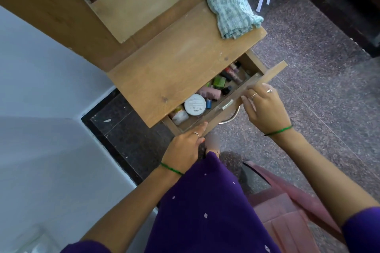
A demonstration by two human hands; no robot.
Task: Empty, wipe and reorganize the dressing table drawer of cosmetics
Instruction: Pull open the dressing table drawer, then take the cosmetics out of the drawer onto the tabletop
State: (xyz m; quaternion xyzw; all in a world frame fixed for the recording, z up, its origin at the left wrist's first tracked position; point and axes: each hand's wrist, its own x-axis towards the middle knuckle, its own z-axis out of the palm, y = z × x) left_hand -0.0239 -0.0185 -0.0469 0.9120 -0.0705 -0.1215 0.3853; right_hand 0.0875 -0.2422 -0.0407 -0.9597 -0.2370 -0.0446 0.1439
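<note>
While both hands point(265, 107) grip the drawer point(265, 77) front, a cloth point(233, 11) lies on the tabletop point(174, 63).

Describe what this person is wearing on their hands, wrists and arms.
Both forearms are bare, with dark purple sleeves ending near the elbows. Each wrist carries a thin green bangle. The left hand shows one thin silver ring. The right hand shows two silver rings on separate fingers, one of them with a small raised ornament. No gloves or watch are visible.
</note>
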